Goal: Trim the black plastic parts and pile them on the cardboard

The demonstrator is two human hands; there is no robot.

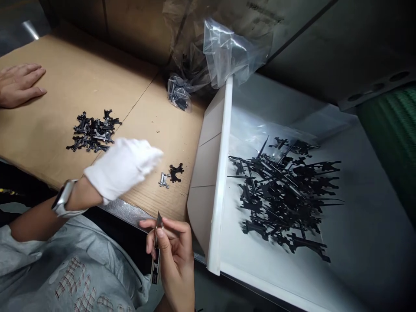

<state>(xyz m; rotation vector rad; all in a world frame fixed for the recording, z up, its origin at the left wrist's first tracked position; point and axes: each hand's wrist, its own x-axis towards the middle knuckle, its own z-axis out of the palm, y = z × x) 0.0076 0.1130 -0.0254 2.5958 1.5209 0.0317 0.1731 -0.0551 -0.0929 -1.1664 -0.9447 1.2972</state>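
Right hand point(173, 255) grips craft knife point(156, 264), half hidden; gloved left hand point(121, 169) blurred.

We catalogue one white fabric glove point(121, 170) covering the left hand point(123, 169), a silver-toned wristwatch point(63, 198) with a pale strap just above it, an uncovered right hand point(173, 255), and a pale grey short-sleeved top point(48, 264) bearing plaid patchwork shapes point(69, 277).

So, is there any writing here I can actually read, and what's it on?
Nothing here can be read clearly.
Dark printing on the panel at the top of the view: too blurred to read.
Pale marks on the handle of the craft knife in the right hand: too small to read, if they are text at all.
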